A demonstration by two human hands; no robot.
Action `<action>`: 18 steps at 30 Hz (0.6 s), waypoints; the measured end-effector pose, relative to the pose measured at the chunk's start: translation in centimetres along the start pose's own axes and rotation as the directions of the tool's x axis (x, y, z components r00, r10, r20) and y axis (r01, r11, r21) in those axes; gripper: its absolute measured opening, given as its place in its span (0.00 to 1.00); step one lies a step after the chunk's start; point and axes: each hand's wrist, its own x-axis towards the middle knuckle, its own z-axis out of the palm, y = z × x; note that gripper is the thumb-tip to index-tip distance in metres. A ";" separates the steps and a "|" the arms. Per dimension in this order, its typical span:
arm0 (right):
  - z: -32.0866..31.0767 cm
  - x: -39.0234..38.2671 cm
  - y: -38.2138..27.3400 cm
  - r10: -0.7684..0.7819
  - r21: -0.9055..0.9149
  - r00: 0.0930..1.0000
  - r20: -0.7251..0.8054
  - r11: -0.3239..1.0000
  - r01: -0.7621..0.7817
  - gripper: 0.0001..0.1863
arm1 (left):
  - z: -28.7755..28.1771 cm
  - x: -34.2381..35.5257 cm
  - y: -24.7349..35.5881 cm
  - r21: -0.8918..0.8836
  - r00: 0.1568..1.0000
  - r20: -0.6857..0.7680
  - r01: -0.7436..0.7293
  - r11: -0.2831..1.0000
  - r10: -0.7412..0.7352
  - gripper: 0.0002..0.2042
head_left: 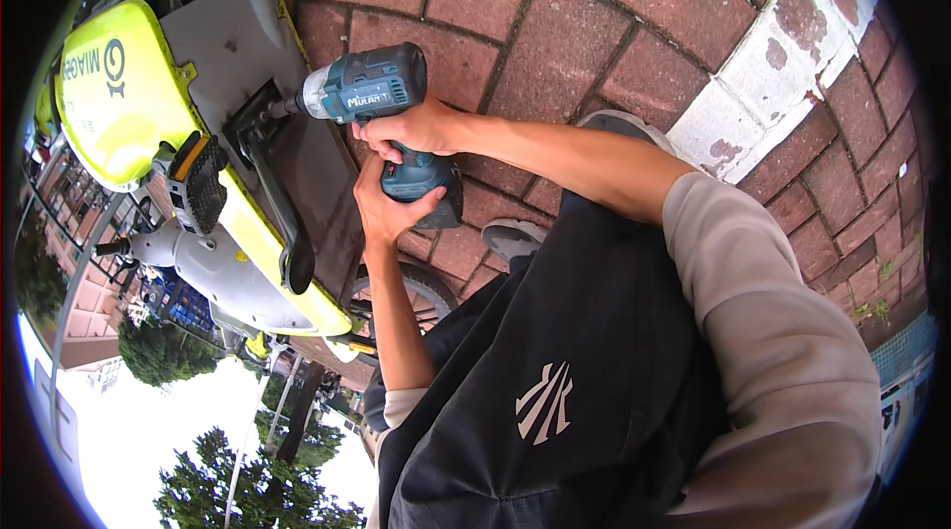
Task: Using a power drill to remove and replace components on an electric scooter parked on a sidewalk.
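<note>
My right hand (416, 128) grips the upper handle of a teal-and-black power drill (371, 78), fingers curled below its body. My left hand (391, 207) is wrapped around the drill's battery base (416, 182). The drill's tip reaches to a black metal bracket (253, 128) on the grey panel (218, 34) of a yellow-and-grey two-wheeler (109, 108); whether it sits on a fastener is hard to tell. A black pedal (203, 197) with an orange reflector sticks out left of the bracket, and a black arm (287, 242) extends downward from the bracket.
Red brick paving (555, 24) lies behind the drill, crossed by a white painted strip (753, 93) at right. My grey shoe (505, 232) rests on the bricks. A spoked wheel (426, 301) is behind my left forearm. Railings, trees (208, 479) and other two-wheelers show at lower left.
</note>
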 end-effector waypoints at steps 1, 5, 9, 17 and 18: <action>0.2 -0.1 0.2 -0.007 -0.009 1.000 -0.021 1.000 0.007 0.04 | -0.1 -0.1 -0.1 -0.012 1.000 -0.001 0.006 1.000 -0.006 0.30; 0.1 0.1 0.1 0.007 -0.053 1.000 0.001 0.999 -0.007 0.04 | 0.0 0.1 -0.5 -0.023 1.000 0.013 0.019 1.000 -0.018 0.29; 0.2 0.3 -0.5 -0.017 -0.032 1.000 -0.014 0.999 0.016 0.07 | 0.5 0.4 0.0 -0.049 0.999 -0.027 0.033 0.998 -0.034 0.29; -0.6 0.7 -0.3 -0.015 -0.141 1.000 0.004 0.990 0.016 0.01 | 1.2 0.8 -0.7 -0.093 0.998 -0.036 0.046 0.995 -0.049 0.28; -0.6 0.7 -0.4 -0.012 -0.166 1.000 0.019 0.986 0.015 0.01 | 1.2 0.8 -0.8 -0.092 0.998 -0.033 0.047 0.995 -0.050 0.28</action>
